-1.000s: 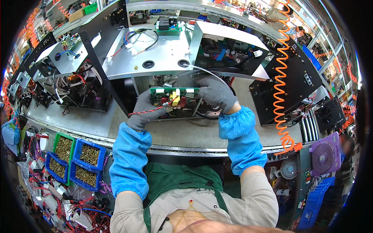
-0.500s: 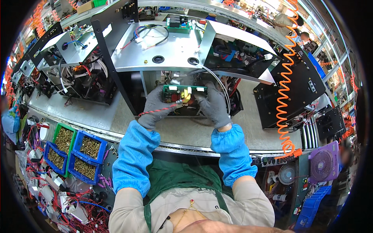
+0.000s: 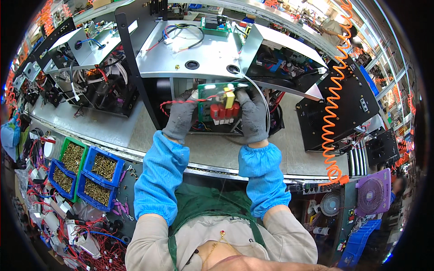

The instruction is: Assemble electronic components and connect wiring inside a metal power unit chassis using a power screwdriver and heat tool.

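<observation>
Between my gloved hands is a green circuit board (image 3: 204, 104) with red capacitors, a yellow transformer and white parts. My left hand (image 3: 181, 118) is closed on its left edge, and my right hand (image 3: 253, 115) on its right edge. A twisted red and black wire (image 3: 174, 103) trails from the board across my left hand. The board is tilted, its component side facing me, in front of the lower opening of a metal machine chassis (image 3: 212, 56). What lies inside the chassis behind the board is mostly hidden.
Open machine units flank the chassis, one on the left (image 3: 101, 86) and a black-panelled one (image 3: 339, 106) on the right. An orange coiled hose (image 3: 331, 108) hangs at right. Blue screw bins (image 3: 100, 205) and tangled wires (image 3: 108, 253) lie lower left. A purple fan (image 3: 371, 192) stands lower right.
The board has tipped up, so its red capacitors now show. Both hands have turned with it, and the twisted wire has swung higher over my left hand.
</observation>
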Demonstrator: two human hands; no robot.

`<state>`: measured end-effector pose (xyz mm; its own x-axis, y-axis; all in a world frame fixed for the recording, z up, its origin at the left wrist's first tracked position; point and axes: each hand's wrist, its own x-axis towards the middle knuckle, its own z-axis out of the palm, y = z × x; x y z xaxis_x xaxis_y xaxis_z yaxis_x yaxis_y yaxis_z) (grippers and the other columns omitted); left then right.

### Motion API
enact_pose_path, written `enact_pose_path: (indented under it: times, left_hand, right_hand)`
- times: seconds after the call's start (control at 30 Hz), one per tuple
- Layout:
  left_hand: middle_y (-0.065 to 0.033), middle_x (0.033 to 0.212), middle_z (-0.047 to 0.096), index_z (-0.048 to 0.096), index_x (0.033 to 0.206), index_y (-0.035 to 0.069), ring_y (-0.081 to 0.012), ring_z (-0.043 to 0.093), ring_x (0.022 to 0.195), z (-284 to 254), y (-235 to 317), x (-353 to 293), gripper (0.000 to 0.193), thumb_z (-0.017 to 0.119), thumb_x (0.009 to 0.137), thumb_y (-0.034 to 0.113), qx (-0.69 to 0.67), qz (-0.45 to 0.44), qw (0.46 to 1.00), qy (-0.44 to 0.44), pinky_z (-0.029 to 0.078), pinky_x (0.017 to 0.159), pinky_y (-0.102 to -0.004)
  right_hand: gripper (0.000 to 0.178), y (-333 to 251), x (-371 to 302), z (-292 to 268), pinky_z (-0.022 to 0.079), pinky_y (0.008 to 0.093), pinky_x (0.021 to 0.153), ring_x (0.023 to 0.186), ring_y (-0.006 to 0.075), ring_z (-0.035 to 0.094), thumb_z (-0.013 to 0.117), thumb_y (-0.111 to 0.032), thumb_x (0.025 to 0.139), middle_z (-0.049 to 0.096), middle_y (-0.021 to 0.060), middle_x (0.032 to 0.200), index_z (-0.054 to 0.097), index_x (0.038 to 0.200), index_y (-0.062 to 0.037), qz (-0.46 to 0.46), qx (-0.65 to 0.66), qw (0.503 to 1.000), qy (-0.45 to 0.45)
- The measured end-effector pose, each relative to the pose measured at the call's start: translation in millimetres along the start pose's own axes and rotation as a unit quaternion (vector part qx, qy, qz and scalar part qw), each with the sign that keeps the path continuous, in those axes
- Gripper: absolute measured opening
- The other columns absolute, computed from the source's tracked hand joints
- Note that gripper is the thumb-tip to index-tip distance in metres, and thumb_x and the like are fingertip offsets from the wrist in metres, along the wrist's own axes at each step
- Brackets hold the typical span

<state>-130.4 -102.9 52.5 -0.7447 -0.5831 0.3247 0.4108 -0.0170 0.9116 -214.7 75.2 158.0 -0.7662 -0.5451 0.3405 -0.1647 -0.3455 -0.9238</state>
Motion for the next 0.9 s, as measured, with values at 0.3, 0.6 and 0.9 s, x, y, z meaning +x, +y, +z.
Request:
enact_pose_path:
  times: [0.3, 0.6, 0.9]
  left_hand:
    - [-0.0114, 0.105, 0.067, 0.061, 0.115, 0.002, -0.0179, 0.067, 0.089, 21, 45, -12, 0.029, 0.063, 0.087, 0.009, -0.238, -0.089, 0.967, -0.034, 0.058, 0.075, -0.0301]
    - [-0.0104, 0.105, 0.067, 0.063, 0.112, 0.000, -0.0182, 0.067, 0.092, 26, 42, -15, 0.025, 0.056, 0.091, 0.010, -0.234, -0.112, 0.966, 0.011, 0.057, 0.079, -0.0297]
    - [-0.0115, 0.111, 0.064, 0.055, 0.125, 0.004, -0.0157, 0.059, 0.106, 23, 56, -10, 0.050, 0.038, 0.099, 0.043, -0.322, -0.063, 0.944, 0.011, 0.047, 0.094, -0.0345]
  right_hand:
    - [0.028, 9, -5, 10, 0.047, 0.0266, 0.071, 0.080, 0.0125, 0.056, 0.059, -0.016, 0.087, 0.063, 0.0067, 0.097, 0.059, 0.110, 0.0011, -0.023, -0.003, 0.999, 0.030]
    - [0.025, 12, -6, 4, 0.046, 0.0263, 0.071, 0.081, 0.0127, 0.056, 0.059, -0.018, 0.090, 0.064, 0.0060, 0.094, 0.061, 0.107, 0.0007, -0.051, -0.086, 0.995, 0.025]
    - [0.030, 13, -6, 20, 0.046, 0.0275, 0.081, 0.090, 0.0149, 0.056, 0.059, -0.017, 0.092, 0.061, 0.0108, 0.105, 0.056, 0.116, 0.0023, -0.134, -0.114, 0.980, 0.091]
